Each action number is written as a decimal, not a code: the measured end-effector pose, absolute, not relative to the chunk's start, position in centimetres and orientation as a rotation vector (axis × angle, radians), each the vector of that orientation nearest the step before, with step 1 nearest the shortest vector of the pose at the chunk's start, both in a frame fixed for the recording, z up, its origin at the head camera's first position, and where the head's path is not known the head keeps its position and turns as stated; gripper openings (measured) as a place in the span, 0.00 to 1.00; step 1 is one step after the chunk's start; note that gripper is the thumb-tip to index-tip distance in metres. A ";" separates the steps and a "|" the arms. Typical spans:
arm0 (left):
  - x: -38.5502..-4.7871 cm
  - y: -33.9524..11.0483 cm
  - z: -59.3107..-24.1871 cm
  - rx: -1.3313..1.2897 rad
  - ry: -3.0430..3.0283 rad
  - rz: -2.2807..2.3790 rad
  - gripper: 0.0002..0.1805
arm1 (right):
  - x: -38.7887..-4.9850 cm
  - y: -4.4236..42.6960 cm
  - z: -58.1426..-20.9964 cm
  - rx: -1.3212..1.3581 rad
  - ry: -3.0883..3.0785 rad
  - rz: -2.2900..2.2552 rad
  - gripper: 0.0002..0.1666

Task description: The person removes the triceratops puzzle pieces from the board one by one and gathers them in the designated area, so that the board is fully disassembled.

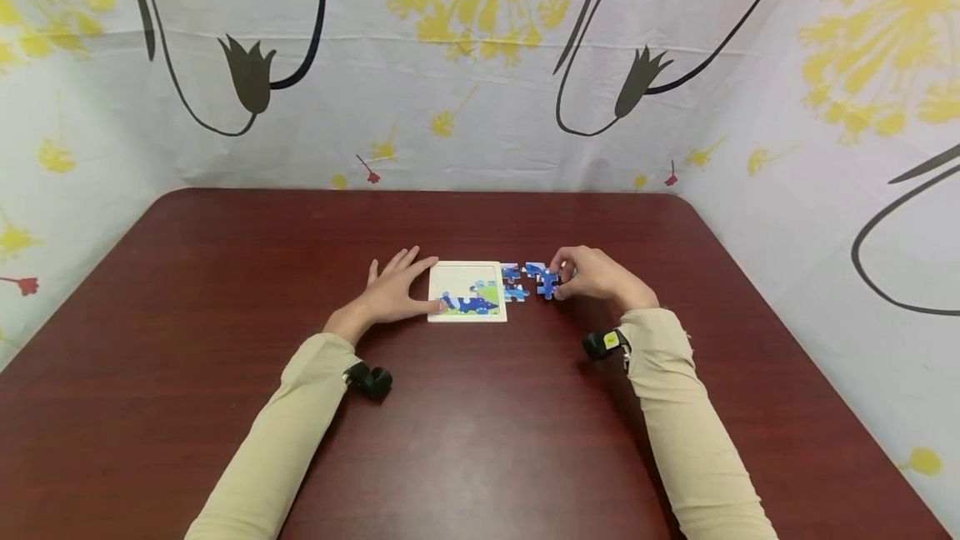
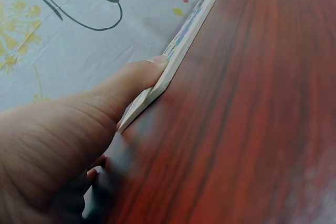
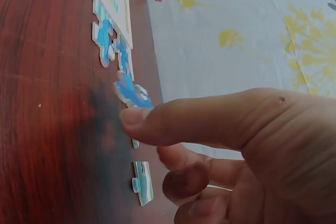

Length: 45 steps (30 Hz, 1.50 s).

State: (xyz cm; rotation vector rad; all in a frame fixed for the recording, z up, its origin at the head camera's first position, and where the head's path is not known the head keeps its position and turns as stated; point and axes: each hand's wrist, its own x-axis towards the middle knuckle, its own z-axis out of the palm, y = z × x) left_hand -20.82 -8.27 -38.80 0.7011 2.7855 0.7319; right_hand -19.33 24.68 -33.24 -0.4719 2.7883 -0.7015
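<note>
A square puzzle board [image 1: 468,319] with a pale rim lies on the table, several blue and green pieces fitted along its lower and right part. My left hand [image 1: 388,293] has its fingers spread along the board's left side; in the left wrist view the thumb [image 2: 139,74] presses on the rim. To the right of the board, my right hand [image 1: 596,276] pinches a blue puzzle piece [image 3: 131,92] between thumb and fingers. That piece looks slightly tilted in the right wrist view. Fingers partly cover it.
Several loose puzzle pieces [image 1: 514,293] lie against the board's right side. Another loose piece [image 3: 142,183] rests on the table below my right hand. The dark red wooden table [image 1: 480,423] reaches back to a patterned cloth [image 1: 480,123].
</note>
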 end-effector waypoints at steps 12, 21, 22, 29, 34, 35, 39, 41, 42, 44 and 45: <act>-20.8 -8.3 -39.1 0.705 2.800 0.723 0.48 | -19.4 24.4 -33.9 -0.461 2.716 -0.710 0.17; -20.8 -8.3 -39.0 0.719 2.809 0.726 0.48 | -19.7 24.1 -34.0 -0.475 2.714 -0.739 0.17; -20.8 -8.3 -39.0 0.720 2.806 0.725 0.48 | -19.7 24.1 -34.1 -0.477 2.713 -0.743 0.17; -20.6 -8.2 -39.1 0.728 2.800 0.743 0.48 | -19.7 24.1 -34.3 -0.444 2.728 -0.745 0.17; -20.6 -8.1 -39.1 0.725 2.805 0.738 0.48 | -19.7 24.0 -34.3 -0.432 2.716 -0.737 0.17; -20.6 -8.1 -39.2 0.724 2.805 0.737 0.48 | -19.6 24.0 -34.3 -0.432 2.714 -0.734 0.17; -20.7 -8.1 -39.3 0.725 2.807 0.733 0.48 | -19.5 24.0 -34.3 -0.434 2.715 -0.726 0.18; -20.7 -8.1 -39.3 0.727 2.803 0.733 0.48 | -19.5 24.1 -34.3 -0.443 2.727 -0.718 0.18; -20.7 -8.1 -39.2 0.728 2.803 0.731 0.48 | -19.5 24.1 -34.2 -0.448 2.737 -0.713 0.18; -20.7 -8.2 -39.1 0.726 2.803 0.730 0.48 | -19.5 24.1 -34.0 -0.470 2.767 -0.703 0.18; -20.7 -8.2 -39.0 0.724 2.804 0.729 0.48 | -19.5 24.0 -33.8 -0.481 2.784 -0.699 0.18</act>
